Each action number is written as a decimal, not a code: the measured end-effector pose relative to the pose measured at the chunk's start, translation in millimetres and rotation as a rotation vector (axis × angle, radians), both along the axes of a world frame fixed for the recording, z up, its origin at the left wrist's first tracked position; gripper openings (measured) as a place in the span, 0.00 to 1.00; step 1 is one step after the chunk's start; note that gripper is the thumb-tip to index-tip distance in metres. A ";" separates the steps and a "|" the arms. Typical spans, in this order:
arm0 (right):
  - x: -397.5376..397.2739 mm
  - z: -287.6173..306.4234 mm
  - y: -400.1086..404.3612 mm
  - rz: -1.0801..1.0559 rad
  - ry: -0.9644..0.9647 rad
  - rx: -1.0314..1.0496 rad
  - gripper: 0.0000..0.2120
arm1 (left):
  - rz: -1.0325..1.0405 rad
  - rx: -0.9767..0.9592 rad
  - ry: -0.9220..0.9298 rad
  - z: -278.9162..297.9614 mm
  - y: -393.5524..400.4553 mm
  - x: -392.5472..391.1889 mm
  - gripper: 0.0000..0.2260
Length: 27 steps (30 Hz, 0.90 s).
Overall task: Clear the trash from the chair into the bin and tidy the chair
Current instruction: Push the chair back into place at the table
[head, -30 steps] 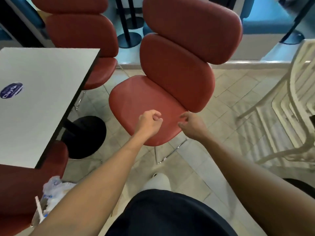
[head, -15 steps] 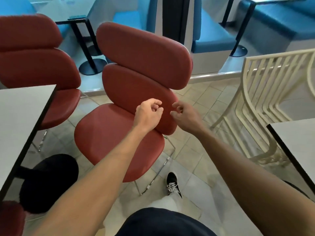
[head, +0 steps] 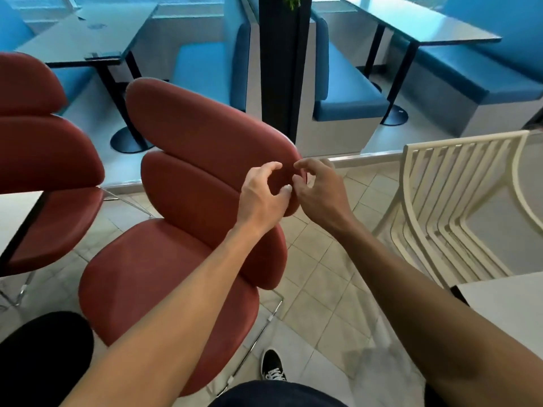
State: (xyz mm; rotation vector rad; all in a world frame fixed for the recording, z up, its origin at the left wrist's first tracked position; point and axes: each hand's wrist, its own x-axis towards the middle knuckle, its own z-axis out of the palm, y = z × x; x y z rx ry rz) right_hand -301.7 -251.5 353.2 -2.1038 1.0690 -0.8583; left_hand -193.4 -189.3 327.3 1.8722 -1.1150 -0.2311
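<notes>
Both hands now sit higher, at the chair (head: 188, 236) backrest edge, 1 o'clock of its seat. Left hand (head: 263, 195) and right hand (head: 318, 192) hover half-curled, holding nothing. Seat shows no trash; repositioning remains.

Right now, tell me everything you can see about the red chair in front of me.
The red chair has a rounded padded seat, two stacked back cushions in what looks like smooth leatherette, and thin chrome legs. It stands upright on the tiled floor, seat bare. The left hand and right hand hover at the back's right edge, fingers loosely curled; contact is unclear.
</notes>
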 end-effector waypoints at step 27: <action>64.7 -16.2 -107.6 0.482 0.075 0.366 0.31 | 0.358 0.281 0.010 -51.5 -96.3 -26.7 0.52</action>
